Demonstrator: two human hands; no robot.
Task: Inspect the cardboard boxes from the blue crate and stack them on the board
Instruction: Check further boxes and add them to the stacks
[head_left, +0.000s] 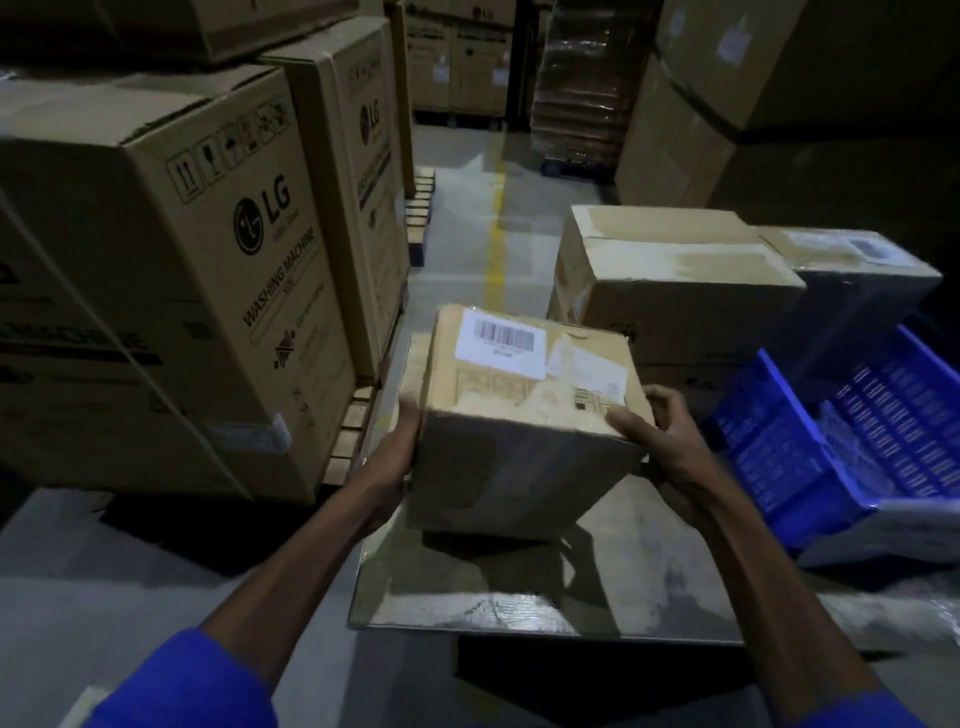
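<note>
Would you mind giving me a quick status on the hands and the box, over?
Left hand and right hand grip the cardboard box, tilted above the board. Blue crate at right. Nothing in the way.

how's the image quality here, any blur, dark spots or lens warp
Head view: dim overall, with corners and the right background nearly black; wide-angle warp bows the washing machine cartons at left; the blue crate is smeared by motion blur; the held cardboard box is fairly sharp, its barcode label visible but its text unreadable; the box casts a dark shadow on the board.
</note>
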